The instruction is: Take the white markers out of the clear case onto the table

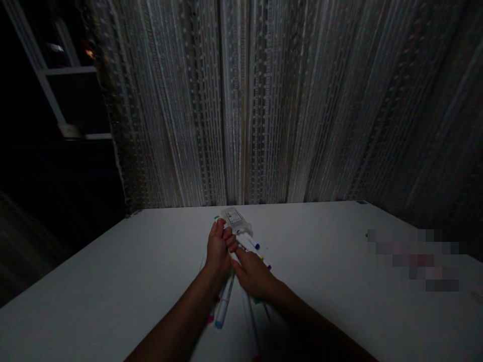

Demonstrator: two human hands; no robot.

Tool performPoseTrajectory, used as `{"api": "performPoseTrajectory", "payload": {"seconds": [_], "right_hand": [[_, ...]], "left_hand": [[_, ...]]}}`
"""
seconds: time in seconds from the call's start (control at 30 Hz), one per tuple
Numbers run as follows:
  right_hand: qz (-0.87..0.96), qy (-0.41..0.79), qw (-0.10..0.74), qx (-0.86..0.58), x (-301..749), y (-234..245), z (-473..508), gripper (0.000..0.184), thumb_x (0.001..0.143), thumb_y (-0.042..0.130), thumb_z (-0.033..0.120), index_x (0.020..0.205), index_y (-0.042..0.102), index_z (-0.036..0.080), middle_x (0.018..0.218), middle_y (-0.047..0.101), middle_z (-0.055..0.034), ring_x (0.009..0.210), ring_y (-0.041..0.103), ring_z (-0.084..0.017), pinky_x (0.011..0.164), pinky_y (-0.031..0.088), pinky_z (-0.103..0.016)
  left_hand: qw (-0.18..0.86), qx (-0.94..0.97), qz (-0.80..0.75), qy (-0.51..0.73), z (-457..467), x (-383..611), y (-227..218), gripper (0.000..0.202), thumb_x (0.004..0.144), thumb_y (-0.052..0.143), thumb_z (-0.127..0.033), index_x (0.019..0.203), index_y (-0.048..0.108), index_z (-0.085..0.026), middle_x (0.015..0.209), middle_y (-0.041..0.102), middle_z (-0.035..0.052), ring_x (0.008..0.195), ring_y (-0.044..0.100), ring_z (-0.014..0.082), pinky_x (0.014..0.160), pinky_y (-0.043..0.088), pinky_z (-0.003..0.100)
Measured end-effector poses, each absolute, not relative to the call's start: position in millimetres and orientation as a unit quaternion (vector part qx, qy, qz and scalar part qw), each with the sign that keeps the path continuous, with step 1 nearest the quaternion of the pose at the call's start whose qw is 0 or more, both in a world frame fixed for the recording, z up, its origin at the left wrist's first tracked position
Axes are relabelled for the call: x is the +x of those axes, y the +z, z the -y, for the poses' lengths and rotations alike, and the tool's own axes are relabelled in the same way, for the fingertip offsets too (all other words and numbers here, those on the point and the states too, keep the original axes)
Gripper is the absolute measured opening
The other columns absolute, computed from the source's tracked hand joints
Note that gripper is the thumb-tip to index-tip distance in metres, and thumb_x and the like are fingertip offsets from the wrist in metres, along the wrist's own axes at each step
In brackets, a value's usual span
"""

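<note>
In the middle of the table my left hand (pixel 219 247) is closed, its fingers curled around a white marker (pixel 234 258). My right hand (pixel 252 271) meets it from the right, thumb and fingers gripping the same marker's near part. Much of that marker is hidden inside the hands. Below the hands lies a white marker with a blue end (pixel 224 304), and a pink marker end (pixel 210 319) shows beside my left wrist. Beyond my right hand are white markers with purple ends (pixel 249 242). A green marker end (pixel 216 217) shows just past my left fingertips.
A clear plastic pouch with a printed label (pixel 234 216) lies behind the hands. The white table (pixel 124 271) reaches back to a patterned curtain (pixel 241 100). A blurred-out patch (pixel 418 260) covers something at the right. A dark window (pixel 77 100) is at the left.
</note>
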State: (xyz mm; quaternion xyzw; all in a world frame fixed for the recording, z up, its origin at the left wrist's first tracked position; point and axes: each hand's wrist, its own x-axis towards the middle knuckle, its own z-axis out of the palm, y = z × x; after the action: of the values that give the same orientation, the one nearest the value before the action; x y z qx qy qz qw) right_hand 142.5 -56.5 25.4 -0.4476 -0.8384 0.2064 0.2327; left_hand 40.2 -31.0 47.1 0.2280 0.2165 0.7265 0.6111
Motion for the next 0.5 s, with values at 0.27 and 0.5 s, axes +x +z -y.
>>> {"api": "performPoseTrajectory", "payload": {"seconds": [0.27, 0.5], "right_hand": [[0.821, 0.219, 0.279, -0.447, 148.5, 21.5, 49.5, 0.030, 0.090, 0.041, 0.024, 0.115, 0.055, 0.017, 0.108, 0.066, -0.0117, 0.097, 0.060, -0.022, 0.081, 0.041, -0.030], [0.817, 0.220, 0.283, -0.451, 148.3, 20.0, 49.0, 0.031, 0.090, 0.040, 0.023, 0.117, 0.054, 0.016, 0.105, 0.067, -0.0123, 0.095, 0.061, -0.023, 0.079, 0.042, -0.030]], "left_hand": [[0.639, 0.211, -0.199, 0.713, 26.9, 43.0, 42.2, 0.018, 0.082, 0.064, -0.026, 0.074, 0.052, -0.015, 0.056, 0.046, -0.0059, 0.040, 0.038, 0.0039, 0.040, 0.035, 0.016], [0.658, 0.216, -0.189, 0.696, 26.6, 42.7, 41.5, 0.022, 0.082, 0.065, -0.030, 0.073, 0.052, -0.014, 0.054, 0.040, -0.0076, 0.040, 0.035, 0.0037, 0.043, 0.034, 0.017]]}}
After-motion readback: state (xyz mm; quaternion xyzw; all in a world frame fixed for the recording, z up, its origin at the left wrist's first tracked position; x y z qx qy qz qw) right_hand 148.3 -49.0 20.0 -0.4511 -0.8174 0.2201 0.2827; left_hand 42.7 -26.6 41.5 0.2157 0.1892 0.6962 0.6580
